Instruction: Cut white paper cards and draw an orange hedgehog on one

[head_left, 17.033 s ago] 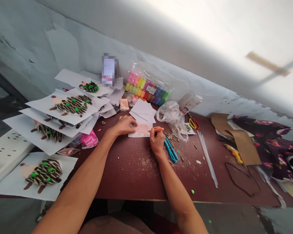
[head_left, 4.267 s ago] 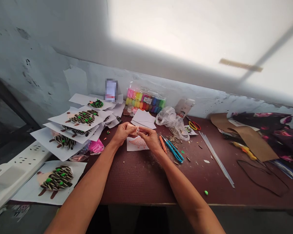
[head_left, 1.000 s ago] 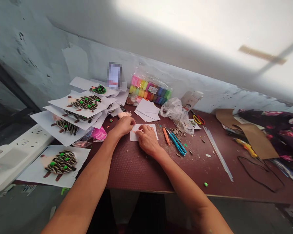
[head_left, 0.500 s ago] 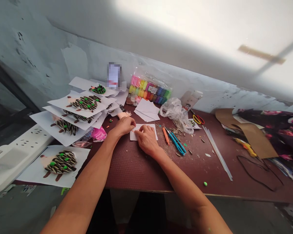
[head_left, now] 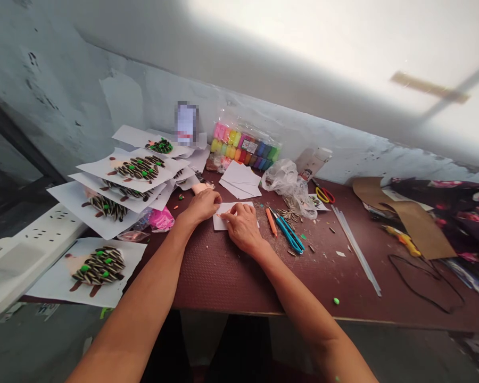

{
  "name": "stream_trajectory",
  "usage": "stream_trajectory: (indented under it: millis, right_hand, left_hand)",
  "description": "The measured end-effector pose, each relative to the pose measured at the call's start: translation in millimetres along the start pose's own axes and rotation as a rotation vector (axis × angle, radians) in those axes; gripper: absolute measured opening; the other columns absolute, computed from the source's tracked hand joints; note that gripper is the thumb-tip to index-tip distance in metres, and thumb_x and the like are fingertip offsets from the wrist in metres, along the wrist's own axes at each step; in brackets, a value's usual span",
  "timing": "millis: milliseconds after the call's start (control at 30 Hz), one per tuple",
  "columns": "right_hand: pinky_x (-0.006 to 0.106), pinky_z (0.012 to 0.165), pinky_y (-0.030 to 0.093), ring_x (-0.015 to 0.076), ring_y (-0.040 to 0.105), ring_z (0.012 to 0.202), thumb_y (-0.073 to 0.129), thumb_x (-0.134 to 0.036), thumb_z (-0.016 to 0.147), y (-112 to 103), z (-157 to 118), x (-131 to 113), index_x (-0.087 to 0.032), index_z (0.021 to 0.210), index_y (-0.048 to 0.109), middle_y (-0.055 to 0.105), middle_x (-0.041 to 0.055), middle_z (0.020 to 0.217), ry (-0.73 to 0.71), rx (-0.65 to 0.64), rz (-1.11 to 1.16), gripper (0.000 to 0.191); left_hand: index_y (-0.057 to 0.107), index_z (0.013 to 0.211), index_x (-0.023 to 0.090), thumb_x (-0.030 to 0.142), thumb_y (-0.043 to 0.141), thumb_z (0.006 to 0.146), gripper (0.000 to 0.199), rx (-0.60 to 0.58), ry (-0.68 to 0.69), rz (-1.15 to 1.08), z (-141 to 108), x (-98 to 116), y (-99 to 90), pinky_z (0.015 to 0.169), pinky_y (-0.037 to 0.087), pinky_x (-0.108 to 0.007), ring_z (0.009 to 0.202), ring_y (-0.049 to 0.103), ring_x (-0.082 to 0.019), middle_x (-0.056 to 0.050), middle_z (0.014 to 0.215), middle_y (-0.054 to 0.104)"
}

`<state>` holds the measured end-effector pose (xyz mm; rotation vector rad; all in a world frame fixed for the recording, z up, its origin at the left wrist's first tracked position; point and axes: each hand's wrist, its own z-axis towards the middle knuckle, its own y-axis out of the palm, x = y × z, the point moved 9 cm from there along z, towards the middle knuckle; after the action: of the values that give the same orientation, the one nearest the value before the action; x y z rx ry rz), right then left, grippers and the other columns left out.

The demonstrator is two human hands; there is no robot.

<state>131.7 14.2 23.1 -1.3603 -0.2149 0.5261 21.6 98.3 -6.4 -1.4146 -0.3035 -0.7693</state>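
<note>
Pressing: right hand (head_left: 243, 229), curled, fingertips on one white paper sheet (head_left: 220, 223) on the maroon table (head_left: 207, 282); any grip hidden
Left hand (head_left: 199, 206): half-curled, holding nothing visible, just beside the sheet
Seed hedgehog pictures (head_left: 99, 268): five, left of the hands

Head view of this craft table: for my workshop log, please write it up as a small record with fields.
left hand: curled on the table, beside the white paper sheet
right hand: resting on that sheet
nearest tools: orange marker, blue-handled scissors
art nearby: seed-covered hedgehog picture
supplies: bagged rainbow modelling clay
surface: dark red table
</note>
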Motion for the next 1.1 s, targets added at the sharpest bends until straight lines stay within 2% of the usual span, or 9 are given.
stream_trajectory:
  millis: [233, 433, 600, 700, 933, 1033, 1100]
  right_hand:
    - [0.039, 0.094, 0.031, 0.0235, 0.050, 0.103, 0.053, -0.021, 0.099, -8.7, 2.2, 11.8, -0.027, 0.106, 0.079, 0.063, 0.0090, 0.109, 0.028, -0.008, 0.014, 0.028]
    - [0.039, 0.096, 0.030, 0.0235, 0.050, 0.105, 0.052, -0.014, 0.097, -9.3, 2.6, 14.8, -0.029, 0.112, 0.078, 0.063, 0.0090, 0.110, 0.012, -0.020, -0.001, 0.033]
    - [0.038, 0.092, 0.030, 0.0237, 0.050, 0.104, 0.051, -0.014, 0.097, -8.2, 2.0, 18.0, -0.028, 0.116, 0.076, 0.064, 0.0092, 0.111, 0.032, -0.043, -0.046, 0.035]
    - [0.036, 0.091, 0.030, 0.0231, 0.051, 0.103, 0.049, -0.014, 0.098, -9.8, 1.4, 21.4, -0.029, 0.119, 0.075, 0.065, 0.0084, 0.112, 0.058, -0.029, -0.044, 0.036]
    - [0.035, 0.085, 0.032, 0.0236, 0.052, 0.098, 0.050, -0.014, 0.097, -15.2, 0.2, 24.8, -0.026, 0.119, 0.075, 0.067, 0.0092, 0.107, 0.103, 0.017, -0.048, 0.035]
    - [0.035, 0.084, 0.033, 0.0232, 0.054, 0.095, 0.051, -0.016, 0.098, -18.5, 0.0, 26.8, -0.024, 0.115, 0.076, 0.067, 0.0091, 0.104, 0.130, 0.036, -0.052, 0.031]
    - [0.034, 0.082, 0.033, 0.0228, 0.054, 0.093, 0.051, -0.017, 0.098, -19.6, -1.3, 29.7, -0.023, 0.111, 0.077, 0.068, 0.0089, 0.101, 0.153, 0.033, -0.058, 0.029]
  left_hand:
    - [0.067, 0.072, 0.020, 0.013, 0.060, 0.071, 0.010, -0.011, -0.014, 0.034, -3.7, 7.4, -2.9, 0.073, 0.047, -0.032, 0.084, 0.065, -0.026, -0.009, 0.085, 0.072]
    - [0.069, 0.099, 0.018, 0.006, 0.055, 0.068, 0.037, -0.061, -0.052, 0.006, -7.0, 10.0, -6.1, 0.070, 0.045, -0.030, 0.079, 0.066, -0.024, -0.006, 0.082, 0.072]
    - [0.068, 0.103, 0.018, 0.010, 0.057, 0.067, 0.039, -0.131, -0.098, 0.099, -10.0, 12.0, -5.9, 0.071, 0.046, -0.030, 0.085, 0.066, -0.025, -0.008, 0.093, 0.074]
    - [0.068, 0.099, 0.019, 0.012, 0.057, 0.069, 0.033, -0.159, -0.111, 0.132, -11.1, 12.6, -6.0, 0.069, 0.045, -0.029, 0.087, 0.067, -0.024, -0.007, 0.094, 0.074]
    - [0.071, 0.077, 0.019, 0.012, 0.059, 0.066, 0.017, -0.218, -0.102, 0.081, -12.9, 14.0, -2.7, 0.059, 0.040, -0.026, 0.075, 0.066, -0.020, -0.005, 0.081, 0.074]
    - [0.071, 0.076, 0.017, 0.013, 0.059, 0.068, 0.015, -0.331, -0.111, -0.034, -17.1, 15.8, 7.8, 0.055, 0.041, -0.024, 0.062, 0.064, -0.017, -0.002, 0.063, 0.070]
    - [0.073, 0.079, 0.015, 0.016, 0.058, 0.072, 0.017, -0.352, -0.114, -0.080, -17.6, 17.2, 9.9, 0.054, 0.043, -0.024, 0.056, 0.062, -0.017, -0.001, 0.054, 0.065]
